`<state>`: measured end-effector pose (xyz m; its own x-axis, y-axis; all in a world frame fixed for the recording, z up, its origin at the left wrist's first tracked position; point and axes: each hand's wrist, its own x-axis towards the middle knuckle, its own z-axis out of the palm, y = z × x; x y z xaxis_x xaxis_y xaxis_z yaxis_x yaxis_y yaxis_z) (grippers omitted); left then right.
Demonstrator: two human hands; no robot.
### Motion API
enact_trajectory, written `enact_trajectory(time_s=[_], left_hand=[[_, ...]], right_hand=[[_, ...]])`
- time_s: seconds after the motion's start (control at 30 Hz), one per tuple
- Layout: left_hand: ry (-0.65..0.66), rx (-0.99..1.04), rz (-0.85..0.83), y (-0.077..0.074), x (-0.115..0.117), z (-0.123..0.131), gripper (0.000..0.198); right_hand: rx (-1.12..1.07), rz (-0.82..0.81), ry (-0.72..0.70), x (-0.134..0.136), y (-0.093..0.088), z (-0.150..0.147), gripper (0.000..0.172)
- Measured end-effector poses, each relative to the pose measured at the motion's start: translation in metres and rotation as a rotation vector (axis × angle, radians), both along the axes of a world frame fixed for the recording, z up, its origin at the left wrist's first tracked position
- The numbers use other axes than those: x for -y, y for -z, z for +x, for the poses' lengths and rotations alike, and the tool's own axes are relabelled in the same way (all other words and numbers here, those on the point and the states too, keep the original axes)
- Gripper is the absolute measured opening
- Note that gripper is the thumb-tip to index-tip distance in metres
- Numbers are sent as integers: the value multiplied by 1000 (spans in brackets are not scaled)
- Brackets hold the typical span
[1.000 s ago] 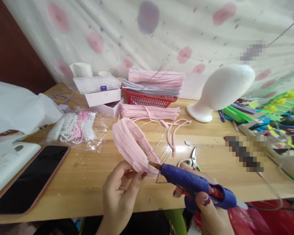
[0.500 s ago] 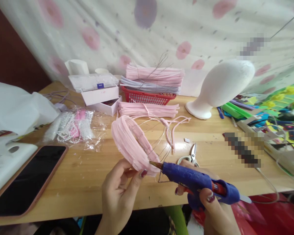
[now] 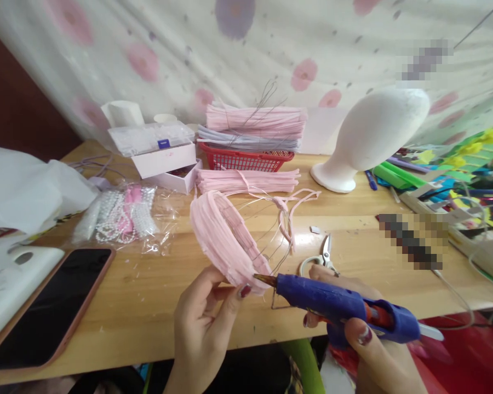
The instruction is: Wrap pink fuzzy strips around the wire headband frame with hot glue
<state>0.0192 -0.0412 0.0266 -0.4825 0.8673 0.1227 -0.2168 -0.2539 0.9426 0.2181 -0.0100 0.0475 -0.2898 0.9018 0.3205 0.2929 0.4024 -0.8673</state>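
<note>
My left hand (image 3: 207, 320) pinches the lower end of a pink band (image 3: 225, 241) made of pink pipe cleaners on a wire frame, held tilted above the wooden table (image 3: 148, 290). My right hand (image 3: 370, 345) grips a blue hot glue gun (image 3: 345, 309). Its brass nozzle touches the band's lower edge beside my left thumb. Thin bare wires and pink loops trail from the band toward the back.
Scissors (image 3: 322, 257) lie just behind the glue gun. A phone (image 3: 49, 306) lies at the left front, a bag of beads (image 3: 123, 216) behind it. A red basket (image 3: 246, 158) with pink pipe cleaners, white boxes (image 3: 160, 156) and a white foam head (image 3: 373, 137) stand at the back.
The glue gun and my right hand have shifted slightly right and down; the nozzle stays at the band's lower edge. The view has tilted a little.
</note>
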Motion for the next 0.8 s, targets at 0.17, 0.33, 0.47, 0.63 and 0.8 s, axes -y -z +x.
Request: enact_trajectory(time_s=[0.17, 0.33, 0.47, 0.63, 0.8], left_hand=[[-13, 0, -39, -3, 1, 2, 9], [-78, -12, -77, -3, 4, 7, 16], [-139, 8, -112, 6, 3, 3, 23], [-184, 95, -48, 30, -6, -19, 30], [-206, 202, -59, 47, -9, -34, 31]], right_hand=[[-97, -161, -120, -4, -2, 4, 60], [-189, -340, -31, 8, 1, 2, 61], [-242, -448, 137, 13, 13, 16, 67], [-26, -352, 641, -19, 24, 67, 70], [284, -308, 754, -69, 18, 112, 69]])
